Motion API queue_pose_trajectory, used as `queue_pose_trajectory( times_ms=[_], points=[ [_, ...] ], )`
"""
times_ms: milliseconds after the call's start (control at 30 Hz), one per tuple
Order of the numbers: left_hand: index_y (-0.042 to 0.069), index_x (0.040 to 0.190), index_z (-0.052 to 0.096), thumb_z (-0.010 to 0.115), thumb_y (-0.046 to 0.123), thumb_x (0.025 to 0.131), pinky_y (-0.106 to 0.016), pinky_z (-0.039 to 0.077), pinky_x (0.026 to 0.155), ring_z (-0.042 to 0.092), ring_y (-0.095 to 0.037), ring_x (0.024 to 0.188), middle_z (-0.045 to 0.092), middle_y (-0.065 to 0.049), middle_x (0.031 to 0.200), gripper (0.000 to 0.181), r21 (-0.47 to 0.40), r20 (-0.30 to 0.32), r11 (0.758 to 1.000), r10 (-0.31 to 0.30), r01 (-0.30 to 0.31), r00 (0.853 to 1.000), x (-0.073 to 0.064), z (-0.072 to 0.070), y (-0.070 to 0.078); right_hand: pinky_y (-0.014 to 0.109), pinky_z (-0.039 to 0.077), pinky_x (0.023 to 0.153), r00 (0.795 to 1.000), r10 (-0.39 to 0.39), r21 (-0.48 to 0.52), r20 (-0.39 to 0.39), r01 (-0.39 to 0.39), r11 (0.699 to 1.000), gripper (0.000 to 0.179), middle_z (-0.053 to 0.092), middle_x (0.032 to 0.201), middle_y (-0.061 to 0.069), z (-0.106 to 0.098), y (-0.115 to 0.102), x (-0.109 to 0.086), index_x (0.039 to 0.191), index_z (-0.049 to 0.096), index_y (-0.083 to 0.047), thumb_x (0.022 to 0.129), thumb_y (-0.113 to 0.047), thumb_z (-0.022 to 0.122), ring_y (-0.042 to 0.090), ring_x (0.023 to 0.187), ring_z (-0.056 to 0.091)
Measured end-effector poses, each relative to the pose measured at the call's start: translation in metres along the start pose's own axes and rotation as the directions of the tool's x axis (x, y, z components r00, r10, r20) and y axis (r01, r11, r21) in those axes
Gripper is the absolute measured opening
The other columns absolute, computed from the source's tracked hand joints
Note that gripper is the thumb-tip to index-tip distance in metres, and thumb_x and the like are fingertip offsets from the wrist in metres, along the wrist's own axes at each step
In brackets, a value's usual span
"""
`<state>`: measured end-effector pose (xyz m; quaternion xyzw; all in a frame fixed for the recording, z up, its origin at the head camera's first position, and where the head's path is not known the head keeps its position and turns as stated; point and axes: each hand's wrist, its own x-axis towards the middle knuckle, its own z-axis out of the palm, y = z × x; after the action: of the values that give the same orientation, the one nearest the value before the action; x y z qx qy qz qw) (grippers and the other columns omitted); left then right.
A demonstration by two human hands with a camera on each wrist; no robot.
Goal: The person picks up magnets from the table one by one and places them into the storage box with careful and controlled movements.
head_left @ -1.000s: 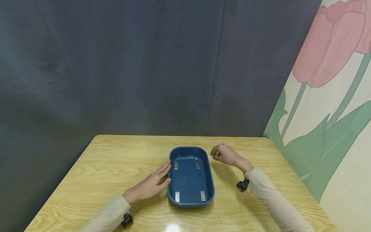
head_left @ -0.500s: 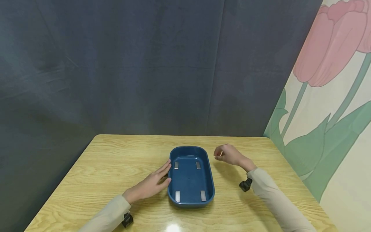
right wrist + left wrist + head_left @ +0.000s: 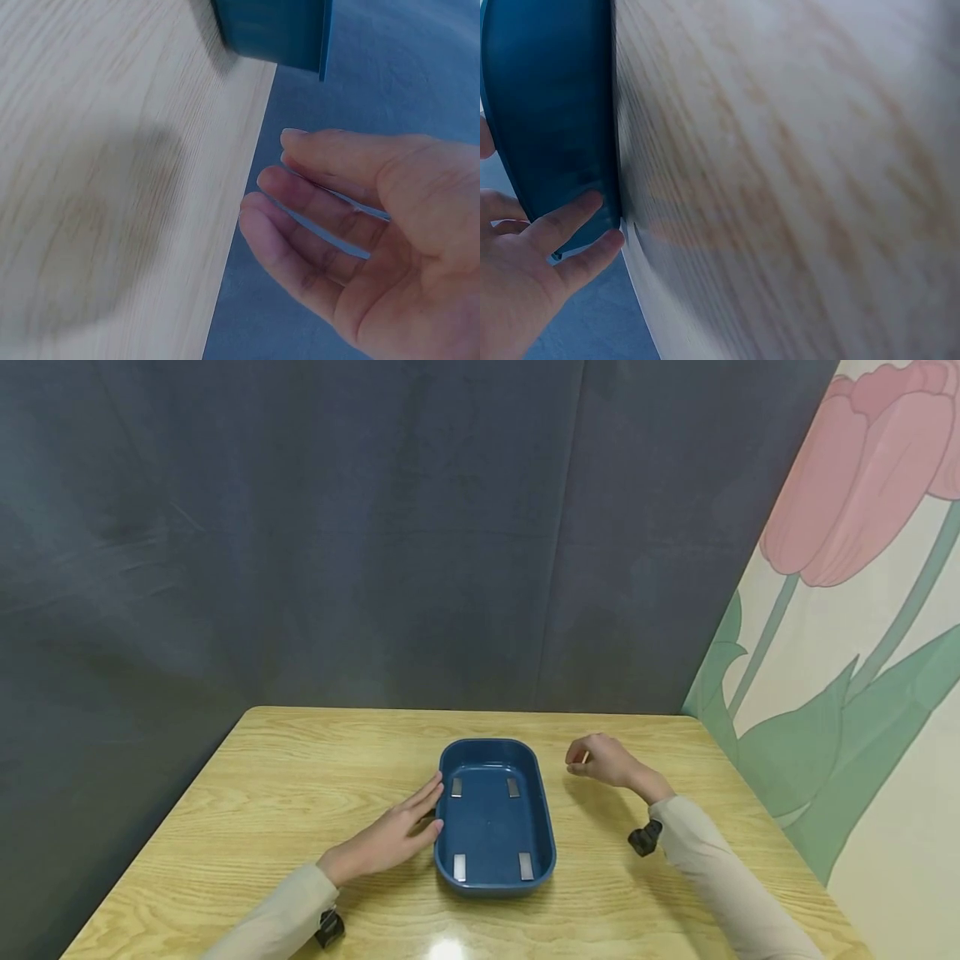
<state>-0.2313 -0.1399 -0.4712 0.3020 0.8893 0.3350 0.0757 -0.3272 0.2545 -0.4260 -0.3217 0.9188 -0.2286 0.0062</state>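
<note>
A deep blue plastic tray (image 3: pixel 491 828) with rounded corners stands lengthwise on the table. Several small silver rectangles (image 3: pixel 526 866) lie flat on its floor near the corners. My left hand (image 3: pixel 390 839) rests its straight fingers against the tray's left side. In the left wrist view, those fingertips (image 3: pixel 592 199) lie on the outer wall of the tray (image 3: pixel 551 90). To the right of the tray, my right hand (image 3: pixel 609 762) hovers over the table with loosely bent fingers. The right wrist view shows this hand (image 3: pixel 427 240) holding nothing, apart from the tray's corner (image 3: pixel 274 30).
The wood-grain table (image 3: pixel 322 752) ends at a dark blue curtain (image 3: pixel 405 543) behind. On the right stands a wall painted with a pink tulip (image 3: pixel 847 493). Each wrist wears a small black camera (image 3: pixel 645 838) below a light sleeve (image 3: pixel 712 868).
My right hand has drifted to the right, widening its distance from the tray, with its fingers still loosely bent. The left hand and the tray have stayed where they were.
</note>
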Motion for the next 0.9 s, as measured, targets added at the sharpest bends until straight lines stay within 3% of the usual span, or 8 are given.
queue_pose_trajectory(
  times_ms=[900],
  points=[
    [0.008,0.158,0.02,0.045,0.037,0.107,-0.047,0.027,0.115,0.015,-0.022,0.147,0.003,0.0,0.166,0.064,-0.002,0.005,1.0,-0.001,0.001,1.0,0.0,0.0,0.0,0.042,0.051,0.069,0.991,0.125,0.009,-0.039,-0.124,0.992,0.006,0.068,0.079,0.003,-0.007,0.046,-0.034,0.086,0.071,0.0,0.084,-0.002,0.076,0.02,0.075,0.062]
  ],
)
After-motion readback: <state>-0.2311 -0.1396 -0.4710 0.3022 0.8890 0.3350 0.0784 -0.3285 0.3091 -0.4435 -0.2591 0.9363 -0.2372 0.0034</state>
